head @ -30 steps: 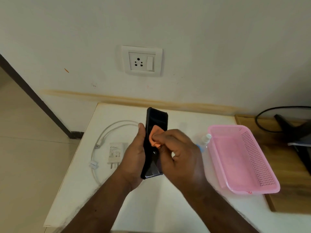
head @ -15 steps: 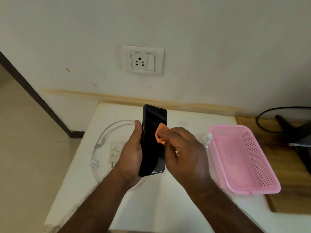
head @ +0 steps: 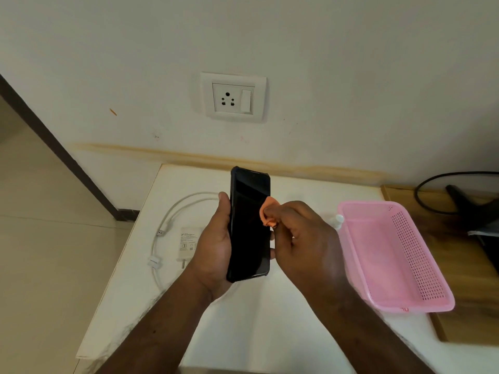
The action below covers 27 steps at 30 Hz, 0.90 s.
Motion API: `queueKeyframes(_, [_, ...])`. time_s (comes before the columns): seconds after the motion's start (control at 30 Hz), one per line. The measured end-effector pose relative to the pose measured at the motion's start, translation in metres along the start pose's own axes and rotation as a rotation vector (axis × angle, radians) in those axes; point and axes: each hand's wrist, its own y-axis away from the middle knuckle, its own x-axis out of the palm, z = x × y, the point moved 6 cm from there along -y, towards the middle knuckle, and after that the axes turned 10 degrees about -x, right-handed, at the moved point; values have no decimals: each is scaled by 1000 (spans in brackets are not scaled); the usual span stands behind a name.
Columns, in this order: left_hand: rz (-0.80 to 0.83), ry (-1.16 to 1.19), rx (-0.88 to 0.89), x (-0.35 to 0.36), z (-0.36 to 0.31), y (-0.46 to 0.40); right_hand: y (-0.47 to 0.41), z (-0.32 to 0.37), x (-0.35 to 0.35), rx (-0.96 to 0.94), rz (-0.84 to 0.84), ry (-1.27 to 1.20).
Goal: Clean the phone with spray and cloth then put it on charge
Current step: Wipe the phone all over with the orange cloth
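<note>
Head view: left hand (head: 214, 247) grips black phone (head: 249, 225) upright above white bench (head: 270, 319), thumb on left edge, dark screen facing camera. Right hand (head: 305, 238) pinches orange cloth (head: 267, 211) against phone's right edge. White charger (head: 187, 242) and coiled white cable (head: 172, 220) lie on bench, left of hands. Spray bottle (head: 338, 220) mostly hidden, just beside pink basket (head: 421, 255). Wall socket (head: 233, 98) above bench.

Black rectangular phones (head: 249, 225): one
Small orange cloths (head: 267, 211): one
White charger adapters (head: 188, 242): one
White coiled cables (head: 172, 220): one
Pink perforated plastic baskets (head: 421, 265): one
White wall sockets (head: 233, 98): one
White-capped bottles (head: 337, 221): one, mostly hidden
Hands: two
</note>
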Motion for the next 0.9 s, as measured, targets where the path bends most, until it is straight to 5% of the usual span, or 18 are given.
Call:
queueKeyframes(0.3, [-59, 57, -21, -10, 0, -1, 2, 38, 6, -214, -23, 23])
queueKeyframes(0.5, [-22, 11, -24, -5, 2, -1, 1, 6, 3, -47, 4, 34])
queueKeyframes(0.77, [-99, 50, -6, -16, -5, -3, 6, 41, 15, -223, 36, 14])
queueKeyframes(0.9, [-55, 52, -26, -9, 2, -3, 0, 21, 7, -136, 6, 18])
